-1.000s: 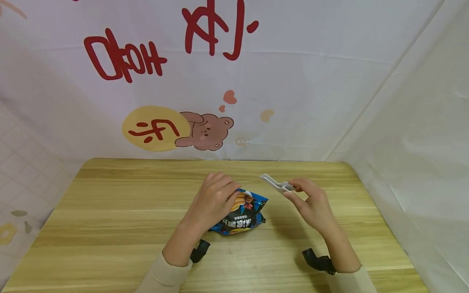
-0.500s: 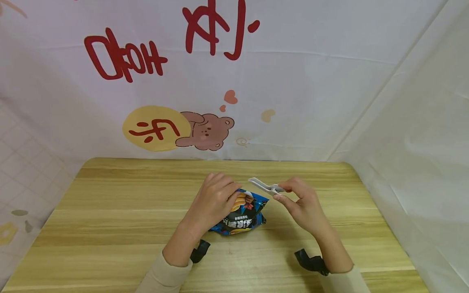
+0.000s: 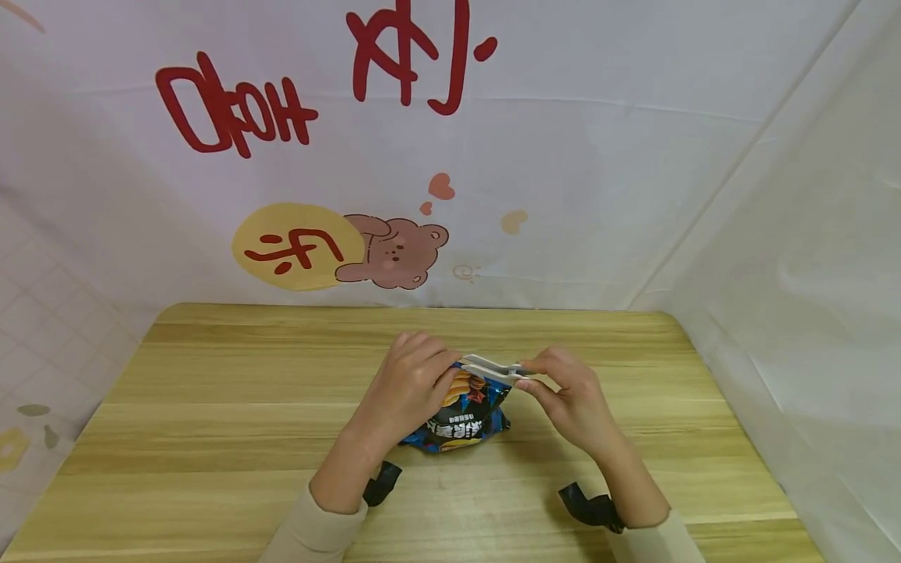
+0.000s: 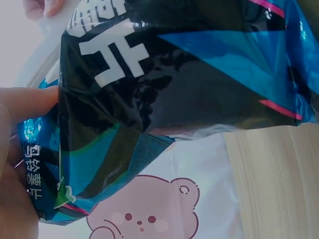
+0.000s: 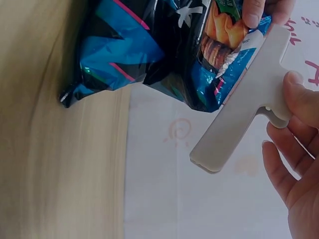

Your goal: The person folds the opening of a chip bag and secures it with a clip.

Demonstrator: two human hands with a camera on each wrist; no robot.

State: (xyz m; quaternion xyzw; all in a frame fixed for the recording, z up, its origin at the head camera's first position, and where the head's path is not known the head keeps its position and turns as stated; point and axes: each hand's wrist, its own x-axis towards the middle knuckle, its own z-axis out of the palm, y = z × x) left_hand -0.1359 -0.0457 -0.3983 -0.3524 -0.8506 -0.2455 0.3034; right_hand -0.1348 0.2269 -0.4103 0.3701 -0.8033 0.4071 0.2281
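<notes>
A black and blue potato chip bag (image 3: 461, 418) with white lettering stands on the table, its top edge folded over. My left hand (image 3: 404, 387) grips that folded top, thumb on the near side, as the left wrist view shows the thumb (image 4: 30, 103) pressed to the foil. My right hand (image 3: 580, 407) pinches the handles of a pale grey-white bag clip (image 5: 234, 114) between thumb and fingers. The clip's long bars lie along the bag's top edge, one on the near side, with their far end close to my left fingertips (image 5: 253, 15).
The wood-grain table (image 3: 232, 422) stretches out on both sides of the bag. Behind it hangs a white cloth backdrop (image 3: 584, 180) printed with a bear and red characters. Another pale cloth side (image 3: 802, 313) borders the table on the right. Black straps sit on both wrists.
My right hand has moved left with the bag clip, from apart on the right to over the bag's top edge. The left hand and the bag have stayed nearly still.
</notes>
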